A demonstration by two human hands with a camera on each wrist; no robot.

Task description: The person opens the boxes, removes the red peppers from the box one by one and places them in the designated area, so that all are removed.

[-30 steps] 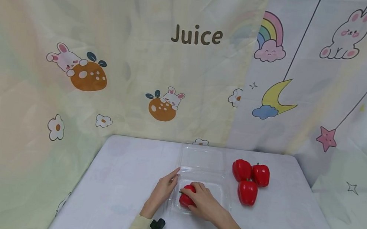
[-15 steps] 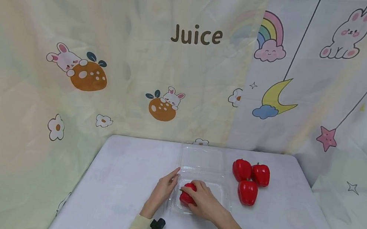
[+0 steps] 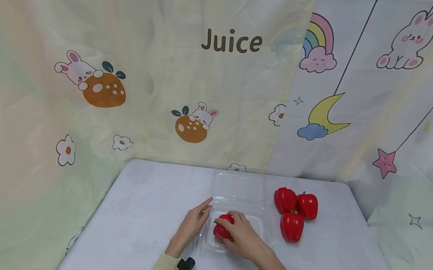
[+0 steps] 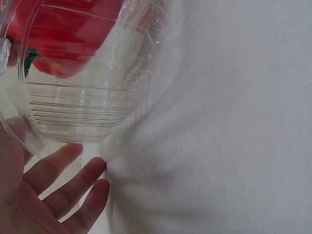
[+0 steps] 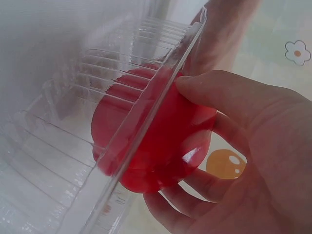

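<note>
My right hand (image 3: 248, 239) grips a glossy red bell pepper (image 3: 222, 231) inside a clear plastic clamshell box (image 3: 263, 232). In the right wrist view, the thumb and fingers curl round the bell pepper (image 5: 170, 141), part of which shows through the ribbed wall. The pepper's stem points to the left in the head view. At the box's left side is my left hand (image 3: 190, 224), its fingers extended along the wall. The left wrist view has these fingers (image 4: 73, 187) spread loosely beside the clear box (image 4: 83, 109); the thumb is mostly hidden.
The box's lid (image 3: 238, 187) lies open toward the back of the white-covered table (image 3: 154, 199). To the right of the box, three more red bell peppers (image 3: 291, 227) sit in a cluster. A printed cloth backdrop (image 3: 159, 80) rises behind the table.
Inside the box, my right hand and the bell pepper have shifted slightly toward the back and a little to the right. My left hand stays in place.
</note>
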